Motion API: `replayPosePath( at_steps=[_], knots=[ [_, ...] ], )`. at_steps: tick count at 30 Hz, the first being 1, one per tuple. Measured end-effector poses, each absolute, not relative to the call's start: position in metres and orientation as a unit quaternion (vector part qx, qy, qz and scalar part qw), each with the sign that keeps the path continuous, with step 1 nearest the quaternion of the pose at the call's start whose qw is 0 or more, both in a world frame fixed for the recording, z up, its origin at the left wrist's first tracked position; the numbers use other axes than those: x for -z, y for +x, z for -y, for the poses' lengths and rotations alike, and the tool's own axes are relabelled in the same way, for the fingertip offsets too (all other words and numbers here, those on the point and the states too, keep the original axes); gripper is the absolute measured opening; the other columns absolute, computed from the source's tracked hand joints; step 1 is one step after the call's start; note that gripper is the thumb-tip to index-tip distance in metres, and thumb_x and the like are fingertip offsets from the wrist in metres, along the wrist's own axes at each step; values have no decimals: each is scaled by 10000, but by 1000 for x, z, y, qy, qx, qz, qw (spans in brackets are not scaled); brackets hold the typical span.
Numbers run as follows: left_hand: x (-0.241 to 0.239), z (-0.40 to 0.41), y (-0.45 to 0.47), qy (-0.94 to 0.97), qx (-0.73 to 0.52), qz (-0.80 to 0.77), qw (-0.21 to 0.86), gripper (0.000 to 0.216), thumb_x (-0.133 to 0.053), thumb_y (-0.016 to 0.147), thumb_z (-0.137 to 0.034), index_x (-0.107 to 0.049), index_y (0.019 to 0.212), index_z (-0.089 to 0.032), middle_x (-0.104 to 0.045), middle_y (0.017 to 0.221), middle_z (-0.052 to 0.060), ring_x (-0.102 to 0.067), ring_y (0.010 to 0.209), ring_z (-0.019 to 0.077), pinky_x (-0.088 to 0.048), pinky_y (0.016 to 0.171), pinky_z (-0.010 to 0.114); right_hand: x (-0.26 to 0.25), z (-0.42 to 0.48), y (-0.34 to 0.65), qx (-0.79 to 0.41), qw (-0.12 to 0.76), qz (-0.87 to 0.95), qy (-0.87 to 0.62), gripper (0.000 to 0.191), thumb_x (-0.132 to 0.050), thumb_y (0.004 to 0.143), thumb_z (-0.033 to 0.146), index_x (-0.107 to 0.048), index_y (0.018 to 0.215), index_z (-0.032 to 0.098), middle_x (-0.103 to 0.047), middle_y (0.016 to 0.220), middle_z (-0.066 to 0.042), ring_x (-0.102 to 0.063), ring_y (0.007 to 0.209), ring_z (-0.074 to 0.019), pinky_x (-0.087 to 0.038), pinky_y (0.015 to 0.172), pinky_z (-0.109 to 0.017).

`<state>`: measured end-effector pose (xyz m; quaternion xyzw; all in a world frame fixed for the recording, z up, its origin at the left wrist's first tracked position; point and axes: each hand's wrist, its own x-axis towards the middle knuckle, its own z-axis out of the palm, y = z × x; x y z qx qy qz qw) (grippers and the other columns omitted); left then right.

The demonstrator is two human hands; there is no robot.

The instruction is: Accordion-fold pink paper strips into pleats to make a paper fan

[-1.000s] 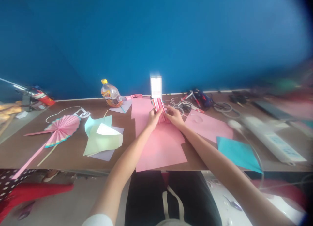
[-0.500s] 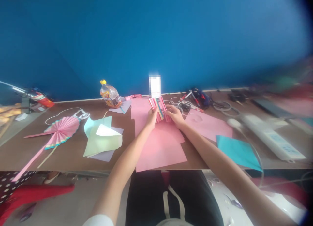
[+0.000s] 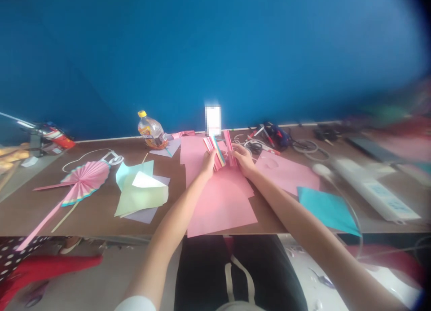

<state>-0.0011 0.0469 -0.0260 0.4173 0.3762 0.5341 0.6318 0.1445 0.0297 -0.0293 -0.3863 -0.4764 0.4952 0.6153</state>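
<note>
My left hand (image 3: 209, 164) is closed around a bundle of pleated pink paper (image 3: 214, 152) with white and blue edging. In my right hand (image 3: 243, 159) I grip a narrower stack of folded pink paper (image 3: 229, 146), tilted and apart from the left bundle at the top. Whether the two are one joined piece I cannot tell. Both hands are above pink paper sheets (image 3: 220, 208) in the middle of the table. A finished-looking pink paper fan (image 3: 85, 181) with blue edging and long pink strips lies to the left.
Green and white papers (image 3: 143, 194) lie left of the pink sheets, with a drink bottle (image 3: 152, 130) behind. To the right are a blue sheet (image 3: 328, 210), a white power strip (image 3: 373, 190) and coiled cables (image 3: 310, 147). A blue wall (image 3: 215, 55) stands behind the table (image 3: 101, 216).
The folded paper in my right hand has come more upright and narrower, leaving a wider gap from the left bundle. My hands stay in nearly the same place.
</note>
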Motion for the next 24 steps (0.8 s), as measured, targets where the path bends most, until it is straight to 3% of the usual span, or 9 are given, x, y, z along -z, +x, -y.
replayPosePath(
  at_steps=[4,8,14,18,24],
  knots=[
    [29,-51,-2,407,-549,-368,631,421,-574,783,-432,-572,1106,-163,-614,722,11,-610,642,141,-488,614,277,31,-31,145,-488,609,486,-394,457,-647,708,449,-599,1098,216,-675,830,-17,-628,701,-160,-504,639,-306],
    [31,-54,-4,414,-537,-364,638,414,-571,790,-477,-607,1055,-161,-538,659,-16,-538,566,99,-449,573,240,32,-31,145,-483,604,500,-391,415,-650,711,435,-595,1064,224,-676,869,-17,-625,707,-151,-511,679,-313],
    [26,-50,-6,430,-518,-343,655,610,-395,800,-716,-599,1036,-192,-377,553,-47,-316,410,64,-253,403,214,30,-29,143,-498,608,491,-375,382,-677,694,385,-598,1027,215,-670,846,-8,-614,670,-142,-510,652,-307],
    [22,-47,-7,425,-506,-356,660,727,-249,765,-806,-613,915,-194,-305,507,-47,-225,382,70,-162,380,228,30,-29,143,-500,613,490,-366,371,-696,685,355,-604,1016,217,-665,817,5,-606,656,-132,-507,652,-298],
    [19,-46,-10,395,-524,-347,670,627,-244,818,-745,-491,648,-193,-306,476,-36,-224,370,68,-169,384,230,34,-30,143,-505,613,492,-356,377,-705,683,359,-615,1023,224,-665,840,1,-604,663,-130,-506,651,-295]
  ],
)
